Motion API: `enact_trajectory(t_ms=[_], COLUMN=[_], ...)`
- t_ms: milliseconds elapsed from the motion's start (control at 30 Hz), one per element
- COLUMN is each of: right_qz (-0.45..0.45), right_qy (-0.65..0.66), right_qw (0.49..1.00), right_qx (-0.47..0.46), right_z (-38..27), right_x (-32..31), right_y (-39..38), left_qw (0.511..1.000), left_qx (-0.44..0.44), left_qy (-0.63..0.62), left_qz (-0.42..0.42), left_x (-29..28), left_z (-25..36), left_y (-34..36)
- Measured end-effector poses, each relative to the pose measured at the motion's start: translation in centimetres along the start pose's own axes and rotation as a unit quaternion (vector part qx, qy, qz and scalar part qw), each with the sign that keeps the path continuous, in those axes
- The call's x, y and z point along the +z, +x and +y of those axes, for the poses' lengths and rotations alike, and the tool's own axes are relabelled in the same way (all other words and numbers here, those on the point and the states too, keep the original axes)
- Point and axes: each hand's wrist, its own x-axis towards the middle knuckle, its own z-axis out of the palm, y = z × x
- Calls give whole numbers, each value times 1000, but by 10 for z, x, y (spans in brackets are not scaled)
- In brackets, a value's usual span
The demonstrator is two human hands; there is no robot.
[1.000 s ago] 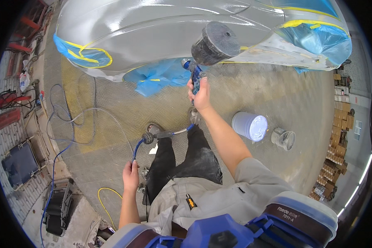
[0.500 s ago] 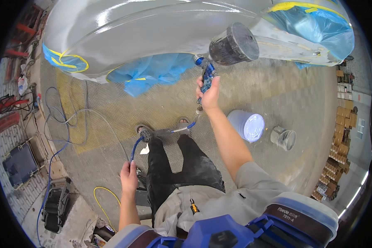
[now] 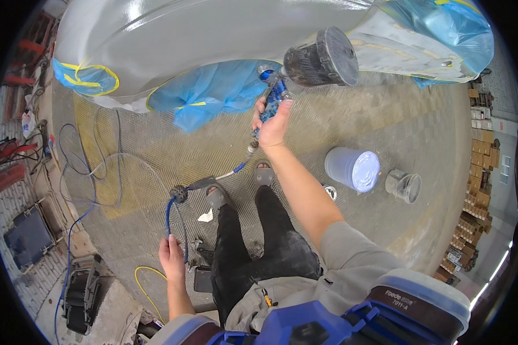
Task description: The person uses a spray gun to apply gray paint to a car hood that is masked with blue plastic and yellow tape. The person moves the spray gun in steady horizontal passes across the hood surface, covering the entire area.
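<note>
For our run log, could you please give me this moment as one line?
right hand: grips spray gun | left hand: holds blue hose | grey car body: blue plastic sheeting taped on | bucket: on floor

Head camera mount: worn on the person's head, the left one of a side-by-side fisheye pair.
Facing: steeply down and forward; sandals [image 3: 217,197] near mid-frame point toward the upper edge.
Orientation: upright, unmirrored; left hand [image 3: 171,255] left of centre, right hand [image 3: 274,123] above centre.
Nearest to lens: respirator [image 3: 305,323], large, cut by the lower edge.
Middle range: both hands, in full view.
Floor [image 3: 408,121]: seen from above, filling most of the centre.
Car body [image 3: 201,46]: across the top, cut by the upper edge.
Farthest: stacked boxes [image 3: 472,198], small, at the right rim.
Distortion: curved black border; boxes lean along the rim.
</note>
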Motion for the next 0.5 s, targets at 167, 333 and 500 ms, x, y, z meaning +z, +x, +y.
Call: enact_trajectory(t_ms=[167,333,500], right_qz=[-63,-179,-169], right_qy=[7,29,1], right_qw=[998,983,986], right_qx=[6,21,5], right_z=[33,53,64], right_x=[29,38,24], right_y=[-29,-39,-27], left_qw=[1000,999,999], left_qx=[-20,-16,-16], left_qy=[0,26,43], left_qz=[14,17,-19], left_x=[-35,-54,-47], left_z=[-20,-34,-46], left_y=[6,9,19])
